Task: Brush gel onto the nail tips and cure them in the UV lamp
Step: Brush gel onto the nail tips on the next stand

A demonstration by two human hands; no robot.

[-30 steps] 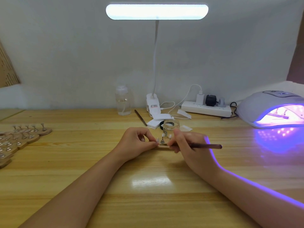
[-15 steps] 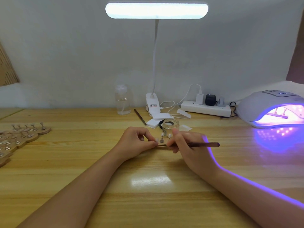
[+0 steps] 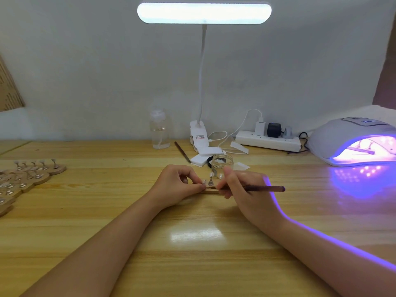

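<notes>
1. Wooden table [image 3: 85,221] under a lit desk lamp [image 3: 204,13]; spare nail-tip stands [image 3: 32,176] lie at its far left.
2. Left hand [image 3: 176,185], fingers curled, pinches a nail tip [image 3: 203,182] on the small wooden stand [image 3: 211,191] at the table's middle.
3. Right hand [image 3: 242,189] grips a brush [image 3: 265,188], its tip at the stand, a glass jar [image 3: 222,162] just behind.
4. UV lamp [image 3: 351,140] glows violet at far right, well apart.
</notes>
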